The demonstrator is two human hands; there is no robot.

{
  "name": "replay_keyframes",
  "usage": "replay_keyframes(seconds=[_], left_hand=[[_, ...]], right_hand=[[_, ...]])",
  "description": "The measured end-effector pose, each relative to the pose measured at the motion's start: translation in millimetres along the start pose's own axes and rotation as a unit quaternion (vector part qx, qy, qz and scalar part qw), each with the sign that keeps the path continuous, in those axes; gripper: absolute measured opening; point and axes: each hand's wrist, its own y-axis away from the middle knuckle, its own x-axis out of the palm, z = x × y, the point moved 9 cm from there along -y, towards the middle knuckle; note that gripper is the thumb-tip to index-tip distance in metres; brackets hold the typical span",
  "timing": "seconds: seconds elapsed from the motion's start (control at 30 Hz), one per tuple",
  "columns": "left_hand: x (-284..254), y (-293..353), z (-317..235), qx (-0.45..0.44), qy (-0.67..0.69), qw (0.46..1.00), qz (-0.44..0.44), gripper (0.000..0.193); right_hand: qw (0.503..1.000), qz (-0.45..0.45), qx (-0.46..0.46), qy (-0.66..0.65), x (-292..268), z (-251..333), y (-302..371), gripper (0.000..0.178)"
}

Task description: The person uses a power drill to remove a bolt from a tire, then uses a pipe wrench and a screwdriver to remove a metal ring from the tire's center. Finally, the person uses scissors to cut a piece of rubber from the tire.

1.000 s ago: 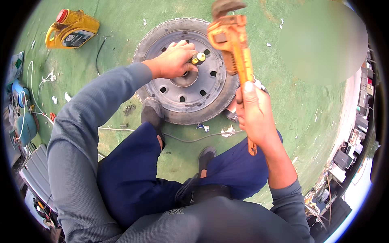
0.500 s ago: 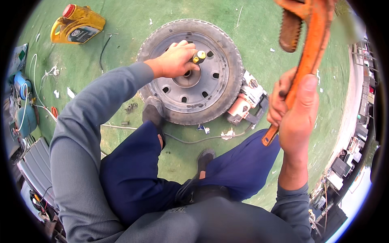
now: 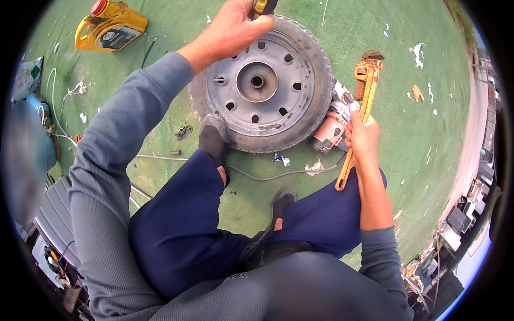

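A yellow plastic jug with a red cap (image 3: 115,27) stands at the far left; the left hand (image 3: 235,29), closed around a black-and-yellow handled tool (image 3: 264,6) cut off by the far edge, is over the far-left part of a grey metal wheel with a black rubber tyre (image 3: 267,88); this lies flat on the green ground (image 3: 417,171); just beside its near-right side lies a red-and-grey power tool (image 3: 328,131); the right hand (image 3: 362,136) grips an orange metal pipe wrench (image 3: 368,88), head pointing far.

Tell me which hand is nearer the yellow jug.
Left hand: it is right of the yellow jug; the right hand is much farther right and lower in the picture.
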Motion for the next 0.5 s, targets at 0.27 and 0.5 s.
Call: replay_keyframes(seconds=[0.27, 0.5], left_hand=[[-29, 15, 175, -0.238, -0.241, 0.94, 0.047, 0.052], [-42, 26, 212, -0.221, -0.219, 0.949, 0.041, 0.059]], right_hand=[[0.993, -0.051, 0.068, -0.079, 18, -66, 1, 0.031], [0.928, -0.179, -0.042, 0.325, -33, -81, -21, 0.031]])
